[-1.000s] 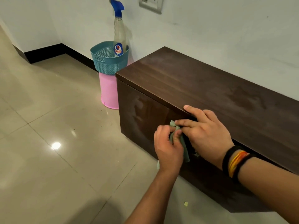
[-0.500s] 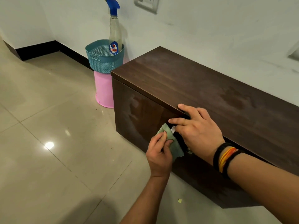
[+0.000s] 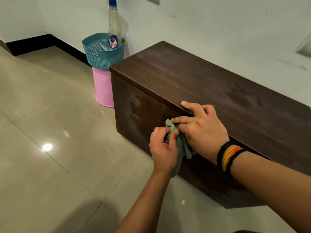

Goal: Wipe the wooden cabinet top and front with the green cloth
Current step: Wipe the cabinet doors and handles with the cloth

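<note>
A long dark wooden cabinet (image 3: 193,81) stands against the white wall, with faint smears on its top and glossy front. The green cloth (image 3: 182,147) hangs bunched in front of the cabinet's front panel, just below the top edge. My left hand (image 3: 164,151) grips the cloth from the left, fingers curled into it. My right hand (image 3: 202,128) pinches the cloth's upper part with its fingers, and its thumb rests on the top's front edge. Black and orange bands circle the right wrist.
Left of the cabinet a teal basket (image 3: 101,55) sits on a pink bin (image 3: 102,88) and holds a spray bottle (image 3: 114,26) with a blue nozzle. Glossy beige floor tiles (image 3: 50,148) spread to the left. A small yellow scrap (image 3: 183,201) lies on the floor near the cabinet.
Both hands stay on the cloth at the cabinet front. My left hand has regripped the cloth, which now hangs longer below the hands. The view has shifted slightly.
</note>
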`<state>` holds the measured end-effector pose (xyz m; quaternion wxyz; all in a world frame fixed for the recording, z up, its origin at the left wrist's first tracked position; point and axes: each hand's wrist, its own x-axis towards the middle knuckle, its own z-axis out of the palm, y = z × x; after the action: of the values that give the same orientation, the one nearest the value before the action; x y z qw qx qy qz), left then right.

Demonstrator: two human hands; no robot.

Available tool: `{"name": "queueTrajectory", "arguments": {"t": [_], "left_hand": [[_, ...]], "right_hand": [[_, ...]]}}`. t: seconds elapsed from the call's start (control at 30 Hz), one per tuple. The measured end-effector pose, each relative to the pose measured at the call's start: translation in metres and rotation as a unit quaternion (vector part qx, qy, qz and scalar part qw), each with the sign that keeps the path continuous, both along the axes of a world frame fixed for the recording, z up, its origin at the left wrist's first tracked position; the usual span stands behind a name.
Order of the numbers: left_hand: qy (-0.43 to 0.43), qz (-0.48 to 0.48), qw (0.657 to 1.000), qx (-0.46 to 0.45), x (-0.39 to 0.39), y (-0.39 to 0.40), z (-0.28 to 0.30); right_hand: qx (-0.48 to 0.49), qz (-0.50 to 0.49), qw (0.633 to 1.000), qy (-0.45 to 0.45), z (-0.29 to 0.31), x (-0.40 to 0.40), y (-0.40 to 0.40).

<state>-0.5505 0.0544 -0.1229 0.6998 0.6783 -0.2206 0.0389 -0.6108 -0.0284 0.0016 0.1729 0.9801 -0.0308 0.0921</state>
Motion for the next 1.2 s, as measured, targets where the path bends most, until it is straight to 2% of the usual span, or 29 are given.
{"name": "queueTrajectory", "arguments": {"t": [0.13, 0.23, 0.5, 0.57, 0.63, 0.7, 0.9, 1.2], "left_hand": [[-0.027, 0.033, 0.999, -0.020, -0.010, -0.001, -0.019], [-0.014, 0.046, 0.999, -0.001, -0.011, -0.002, -0.028], [0.067, -0.058, 0.982, 0.166, -0.007, 0.016, -0.073], [0.053, -0.065, 0.980, 0.178, -0.017, 0.017, -0.078], [0.019, -0.065, 0.985, 0.159, -0.029, 0.017, -0.072], [-0.002, -0.065, 0.990, 0.122, -0.045, 0.013, -0.059], [-0.037, -0.034, 0.998, 0.022, -0.064, 0.004, -0.020], [-0.063, -0.056, 0.996, 0.008, -0.059, -0.011, -0.009]], "right_hand": [[-0.029, 0.023, 0.999, -0.003, -0.003, -0.002, -0.003], [-0.028, 0.030, 0.999, -0.004, -0.001, -0.003, -0.003], [-0.023, 0.015, 0.999, 0.033, 0.007, -0.010, -0.001], [-0.029, 0.008, 1.000, 0.000, 0.012, -0.030, -0.006], [-0.038, 0.006, 0.998, -0.059, 0.014, -0.057, -0.011], [-0.069, 0.021, 0.994, -0.079, 0.011, -0.079, -0.016], [-0.141, 0.053, 0.988, -0.026, -0.010, -0.089, -0.025], [-0.213, 0.059, 0.974, -0.052, -0.023, -0.087, -0.029]]}}
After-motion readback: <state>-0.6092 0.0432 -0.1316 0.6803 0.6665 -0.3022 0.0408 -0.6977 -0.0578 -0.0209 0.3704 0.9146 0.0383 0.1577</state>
